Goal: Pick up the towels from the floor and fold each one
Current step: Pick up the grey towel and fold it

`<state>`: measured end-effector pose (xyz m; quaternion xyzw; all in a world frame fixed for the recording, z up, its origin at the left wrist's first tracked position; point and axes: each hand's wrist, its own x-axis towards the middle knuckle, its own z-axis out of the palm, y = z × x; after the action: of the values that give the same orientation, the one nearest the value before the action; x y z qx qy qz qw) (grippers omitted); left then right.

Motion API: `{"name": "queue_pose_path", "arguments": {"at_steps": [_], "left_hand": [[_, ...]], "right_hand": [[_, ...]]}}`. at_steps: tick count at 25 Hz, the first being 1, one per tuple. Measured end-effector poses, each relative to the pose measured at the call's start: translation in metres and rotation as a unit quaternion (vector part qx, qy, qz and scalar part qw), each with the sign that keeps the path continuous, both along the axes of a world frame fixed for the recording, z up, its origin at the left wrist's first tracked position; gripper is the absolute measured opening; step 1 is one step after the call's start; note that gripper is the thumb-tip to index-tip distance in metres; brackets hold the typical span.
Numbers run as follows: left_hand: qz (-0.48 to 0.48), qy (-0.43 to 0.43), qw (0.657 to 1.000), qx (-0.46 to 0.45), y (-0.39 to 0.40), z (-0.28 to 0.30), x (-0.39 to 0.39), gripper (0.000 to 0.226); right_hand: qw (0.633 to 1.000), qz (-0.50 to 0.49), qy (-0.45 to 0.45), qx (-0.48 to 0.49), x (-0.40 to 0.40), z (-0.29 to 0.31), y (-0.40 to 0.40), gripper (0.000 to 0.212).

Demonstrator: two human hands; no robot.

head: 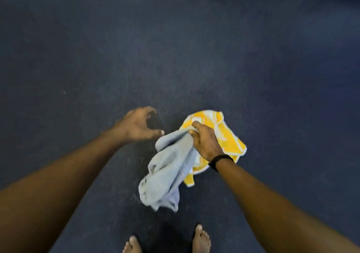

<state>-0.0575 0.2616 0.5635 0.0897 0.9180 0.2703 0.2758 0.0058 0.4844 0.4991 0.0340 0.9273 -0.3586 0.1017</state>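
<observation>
The fingers of the right hand (206, 141) are closed around one bunched end of a grey towel (167, 174). The thumb presses on the top of the fold. The rest of this towel hangs down from the grip in loose, crumpled folds toward the bare feet (201, 240), and it looks a little blurred. A black band (220, 161) sits on the right wrist.

The fingers of the left hand (139, 125) are curled but open, and they hold nothing. The thumb tip points to the grey towel and is just beside its upper edge.

Under the right hand, a yellow towel (231, 141) with white lines lies crumpled on the dark blue carpet (78, 57). The grey towel covers its left part. Both forearms reach forward from the lower corners.
</observation>
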Motion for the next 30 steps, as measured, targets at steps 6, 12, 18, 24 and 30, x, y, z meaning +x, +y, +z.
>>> {"name": "queue_pose_path", "arguments": {"at_steps": [6,12,18,24,30], "left_hand": [[-0.040,0.166,0.985,0.033,0.069,0.305,-0.068,0.079],[-0.074,0.269,0.951,0.132,0.133,0.537,-0.059,0.077],[-0.211,0.312,0.896,0.234,0.190,0.676,0.015,0.077],[-0.344,0.311,0.842,0.276,0.244,0.739,0.106,0.071],[-0.478,0.278,0.774,0.309,0.310,0.767,0.248,0.071]], "right_hand": [[0.993,0.010,0.119,0.022,-0.069,0.341,0.094,0.021],[0.968,-0.078,0.226,0.077,-0.022,0.595,0.167,0.024],[0.921,-0.199,0.296,0.159,0.101,0.749,0.198,0.020],[0.840,-0.367,0.309,0.252,0.274,0.829,0.204,0.019],[0.758,-0.502,0.262,0.322,0.472,0.860,0.193,0.024]]}}
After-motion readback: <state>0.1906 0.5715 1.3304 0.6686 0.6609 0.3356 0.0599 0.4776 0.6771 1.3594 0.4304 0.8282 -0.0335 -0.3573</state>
